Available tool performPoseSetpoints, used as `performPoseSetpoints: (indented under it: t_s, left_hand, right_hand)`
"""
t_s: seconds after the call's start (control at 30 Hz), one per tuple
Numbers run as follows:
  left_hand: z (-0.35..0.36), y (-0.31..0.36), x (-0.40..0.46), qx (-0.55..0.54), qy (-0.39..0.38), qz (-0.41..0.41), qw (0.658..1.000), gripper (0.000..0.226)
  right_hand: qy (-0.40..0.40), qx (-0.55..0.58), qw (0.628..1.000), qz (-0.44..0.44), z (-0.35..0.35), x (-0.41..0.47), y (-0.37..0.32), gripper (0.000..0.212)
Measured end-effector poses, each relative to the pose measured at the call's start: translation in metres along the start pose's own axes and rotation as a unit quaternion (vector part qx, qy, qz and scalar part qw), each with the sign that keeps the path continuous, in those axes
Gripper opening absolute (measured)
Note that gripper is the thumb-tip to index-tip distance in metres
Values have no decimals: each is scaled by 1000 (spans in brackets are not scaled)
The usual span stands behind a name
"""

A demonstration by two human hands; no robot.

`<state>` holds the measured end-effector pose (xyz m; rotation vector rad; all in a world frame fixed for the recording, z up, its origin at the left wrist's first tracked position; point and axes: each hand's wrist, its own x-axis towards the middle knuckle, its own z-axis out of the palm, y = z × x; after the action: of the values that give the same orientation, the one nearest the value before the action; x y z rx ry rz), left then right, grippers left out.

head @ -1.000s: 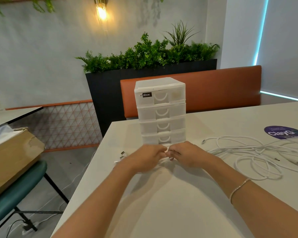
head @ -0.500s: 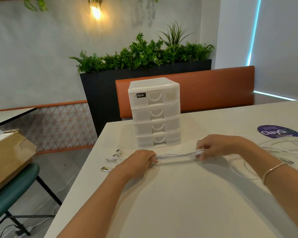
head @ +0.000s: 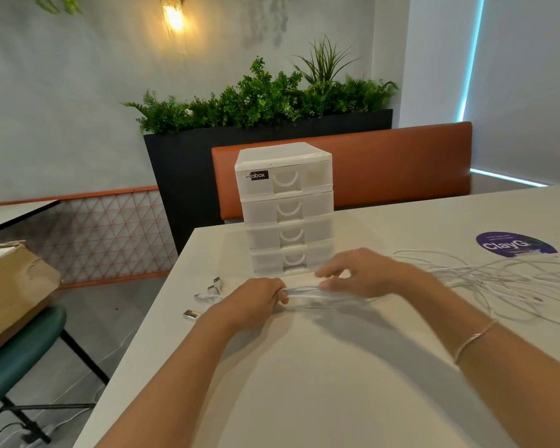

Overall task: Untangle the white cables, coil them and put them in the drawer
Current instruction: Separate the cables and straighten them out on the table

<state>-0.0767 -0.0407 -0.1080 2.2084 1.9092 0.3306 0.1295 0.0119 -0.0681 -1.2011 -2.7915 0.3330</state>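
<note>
The step in hand looks like coiling. The left hand (head: 256,299) grips a bundle of cables (head: 307,294) low over the table (head: 337,383), in front of the shut drawers (head: 286,211). The right hand (head: 361,273) hovers at the strands; its fingers (head: 328,272) are blurred, so grip unclear. A loose tangle (head: 485,279) lies right. Next: lay another loop evenly.

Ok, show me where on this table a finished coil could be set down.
Bare table lies in front of both hands, between the forearms. More lies behind the drawer unit, toward the purple sticker. Crowded: the loose cables right of the right hand, and the plugs beside the left hand.
</note>
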Motion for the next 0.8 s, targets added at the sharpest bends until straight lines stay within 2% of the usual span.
performPoseSetpoints:
  t_s: [0.07, 0.2, 0.33, 0.43, 0.53, 0.6, 0.67, 0.8]
  left_hand:
    - [1, 1, -1, 9, -1, 6, 1000, 26]
    - [1, 1, -2, -16, -4, 5, 1000, 22]
    - [1, 3, 0, -25, -5, 10, 1000, 21]
    - [1, 3, -1, -55, 6, 18, 998, 26]
    - [-2, 3, -4, -112, 48, 43, 992, 28]
    - [-5, 3, -6, -144, 62, 34, 987, 26]
    - [-6, 3, -7, -149, 56, 20, 987, 25]
    - [-7, 10, -7, -132, -12, 21, 991, 25]
  right_hand:
    - [-14, 22, 999, -19, 13, 10, -17, 31]
    - [28, 96, 995, 0, 21, 18, -19, 19]
    - [32, 139, 990, 19, 25, 19, -18, 9]
    - [3, 160, 987, 31, 25, 18, -15, 13]
    - [-44, 171, 984, 37, 22, 12, -13, 29]
    - [-60, 200, 977, 40, 20, 7, -10, 29]
    - [-49, 214, 975, 34, 17, 5, -9, 25]
    - [30, 181, 983, 25, 19, 13, -6, 24]
